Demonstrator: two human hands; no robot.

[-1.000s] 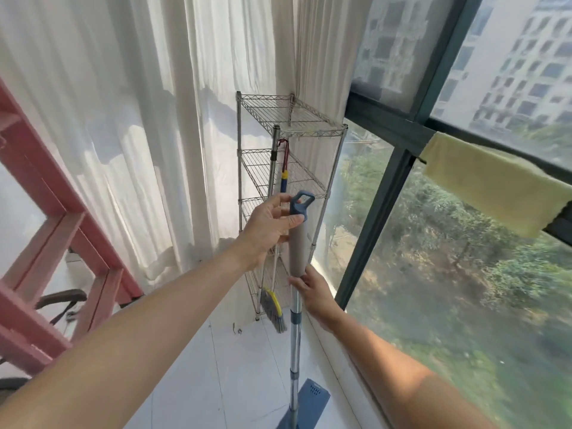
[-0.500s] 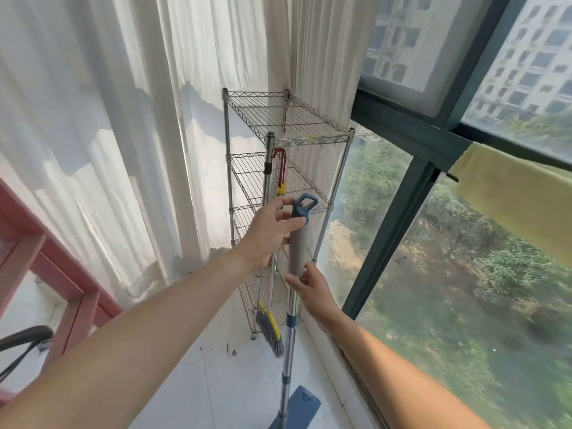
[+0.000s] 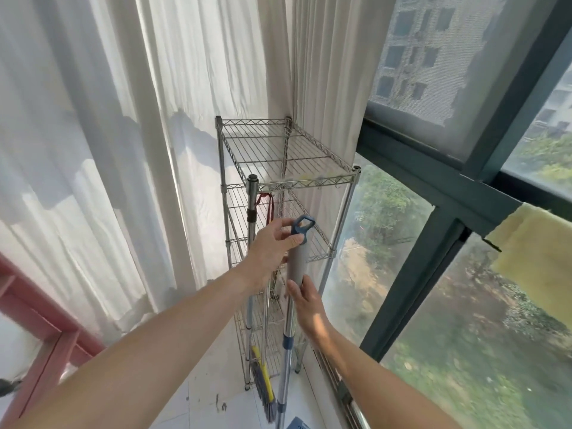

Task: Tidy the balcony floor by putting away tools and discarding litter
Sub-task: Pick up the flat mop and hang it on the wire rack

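**Hanging the mop on the rack**

L hand (image 3: 272,249) pinches the top of the mop (image 3: 296,264), fingers closed round the grey grip right under the blue hang loop (image 3: 302,228). R hand (image 3: 305,300) sits just below on the same handle; fingers curl behind it, thumb side open, so a loose steadying hold, not a full grip. Mop stands near upright, shaft running down past R hand to the floor, head mostly out of frame.

Judgement: step = get the loop onto a hook on the wire rack (image 3: 288,178), just beyond L hand. To do it well: lift w/ R hand, steer loop w/ L, keep shaft vertical, don't let go until weight is taken.

Rack shelves: top tier looks bare; lower tiers too cluttered w/ wire to tell. A broom (image 3: 263,388) hangs at rack's front, below L hand, beside the mop shaft.
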